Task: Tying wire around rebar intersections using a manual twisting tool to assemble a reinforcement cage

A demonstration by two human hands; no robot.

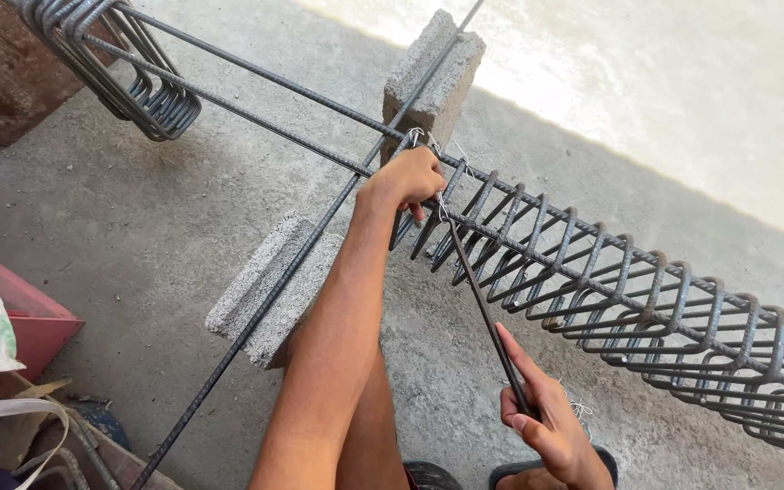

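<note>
- Our left hand point(407, 179) grips a stirrup point(407, 218) on the long bars point(265, 109), beside the upright block point(436, 77).
- Our right hand point(551, 426) is closed on a hook tool point(483, 308), its tip at the tie wire point(442, 204) by the left fingers.

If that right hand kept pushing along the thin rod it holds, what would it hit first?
The right hand points its thin rod up toward the left hand. It would probably first meet the wire tie on the long bars just under those fingers, though depth is hard to judge.
</note>
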